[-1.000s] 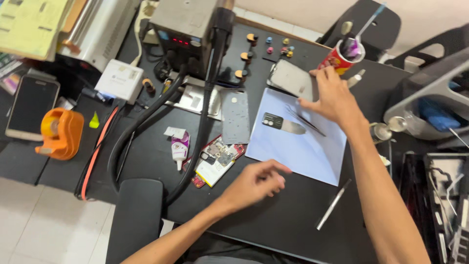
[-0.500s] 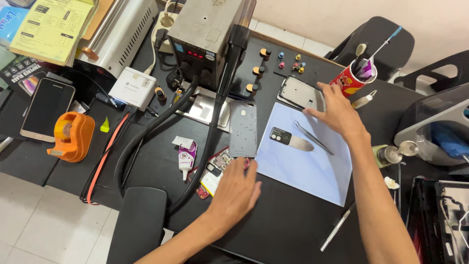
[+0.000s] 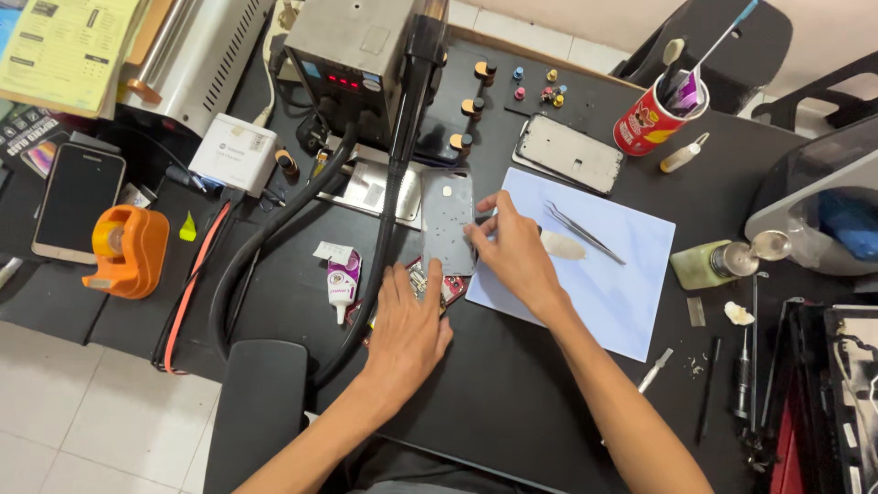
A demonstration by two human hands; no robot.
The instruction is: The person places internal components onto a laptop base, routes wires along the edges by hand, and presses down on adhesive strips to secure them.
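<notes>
Head | left hand (image 3: 405, 322) flat, fingers spread, on red packet (image 3: 450, 289) | right hand (image 3: 514, 252) pinches grey phone panel (image 3: 447, 223)

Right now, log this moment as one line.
left hand: flat beside grey phone panel | right hand: touching panel's right edge | tweezers: on blue mat

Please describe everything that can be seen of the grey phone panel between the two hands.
The grey phone panel is a thin, flat rectangle with rounded corners, apparently metal or plastic, with a small round mark near its top. It lies flat on the black table, long side pointing away, beside the light blue mat. The right hand touches its right edge; the left hand reaches its lower edge.
</notes>
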